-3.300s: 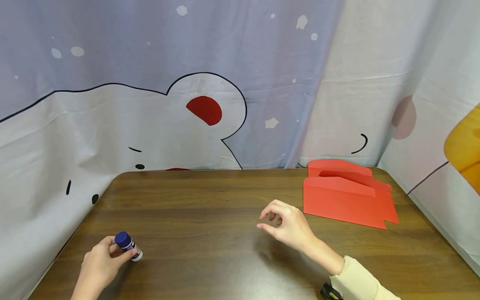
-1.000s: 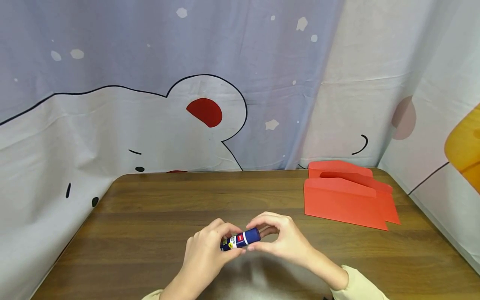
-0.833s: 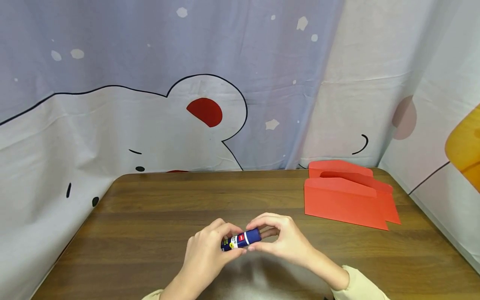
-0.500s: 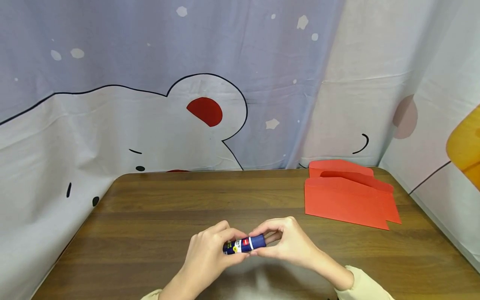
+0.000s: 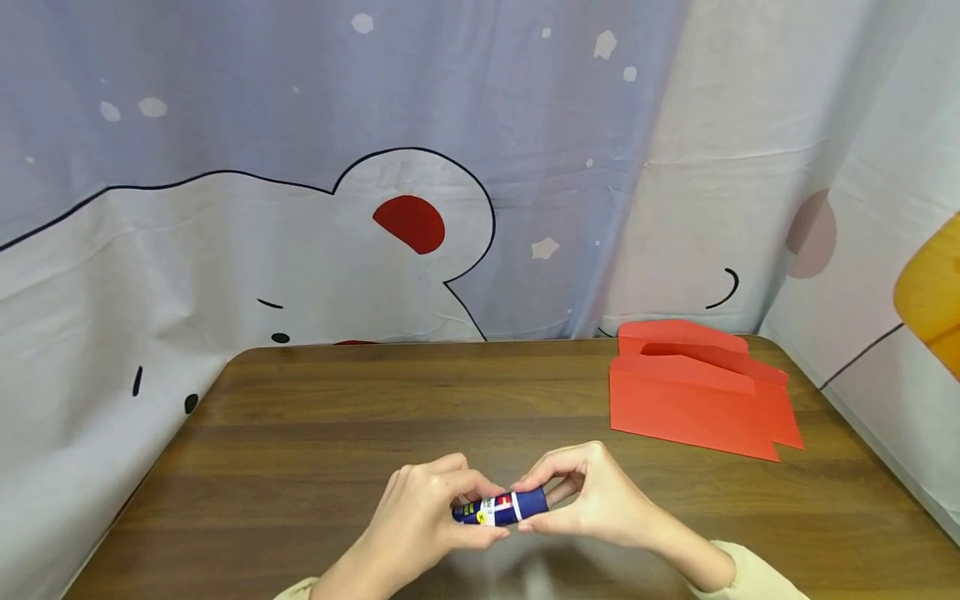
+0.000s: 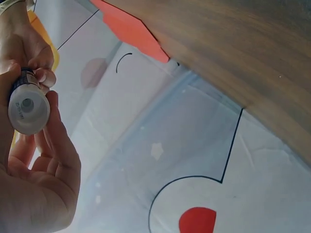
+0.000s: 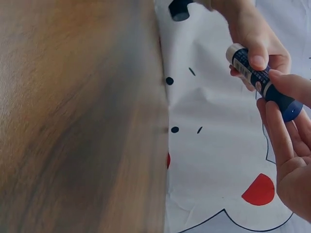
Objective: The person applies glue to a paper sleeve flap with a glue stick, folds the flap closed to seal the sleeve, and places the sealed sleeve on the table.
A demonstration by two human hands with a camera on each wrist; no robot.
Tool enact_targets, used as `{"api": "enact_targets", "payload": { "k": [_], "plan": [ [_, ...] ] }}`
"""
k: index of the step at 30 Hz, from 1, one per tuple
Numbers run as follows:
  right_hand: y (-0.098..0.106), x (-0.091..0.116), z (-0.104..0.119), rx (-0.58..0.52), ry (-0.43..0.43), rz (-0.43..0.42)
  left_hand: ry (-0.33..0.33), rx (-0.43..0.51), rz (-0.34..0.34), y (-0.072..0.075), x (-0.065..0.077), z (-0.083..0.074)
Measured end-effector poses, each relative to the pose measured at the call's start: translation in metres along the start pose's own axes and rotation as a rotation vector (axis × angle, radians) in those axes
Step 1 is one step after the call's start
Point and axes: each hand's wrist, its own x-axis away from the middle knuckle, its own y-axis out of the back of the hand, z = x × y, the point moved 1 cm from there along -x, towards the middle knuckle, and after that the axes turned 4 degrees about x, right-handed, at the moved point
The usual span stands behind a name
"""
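Observation:
A dark blue glue stick (image 5: 486, 510) is held sideways above the table, its label and a thin white ring showing. My left hand (image 5: 423, 512) pinches the body between thumb and fingers. On the other end, my right hand (image 5: 600, 498) grips the blue cap (image 5: 533, 502), which sits against the ring. The left wrist view looks onto the white base (image 6: 29, 114) of the glue stick. From the right wrist camera, the glue stick (image 7: 250, 70) appears whole between both hands, with the cap end (image 7: 286, 104) in the right fingers.
Several red envelopes (image 5: 682, 404) lie overlapping at the back right of the brown wooden table (image 5: 337, 417). A printed curtain (image 5: 300, 250) hangs behind and around the table edges.
From the far left, my left hand has brought the glue stick to the middle, where the previously unoccupied right hand took hold of its cap. Lately both hands shifted slightly right and nearer.

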Motion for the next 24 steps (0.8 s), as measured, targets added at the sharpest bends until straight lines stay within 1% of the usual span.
{"api": "enact_targets", "payload": {
  "k": [8,16,20,22,24],
  "plan": [
    [0.001,0.004,0.006,0.010,-0.019,0.006,0.004,0.065,0.032,0.003,-0.001,-0.004],
    [0.000,0.009,0.009,0.031,-0.034,-0.002,0.002,0.101,0.058,0.004,0.001,-0.005],
    [0.000,0.010,0.011,0.028,-0.059,0.003,0.017,0.128,0.076,0.005,0.001,-0.007],
    [0.001,0.010,0.012,0.033,-0.043,0.004,0.011,0.107,0.075,0.006,0.000,-0.008],
    [0.002,0.010,0.011,0.044,-0.005,-0.005,-0.015,0.050,0.064,0.006,-0.003,-0.010]
  ]
}}
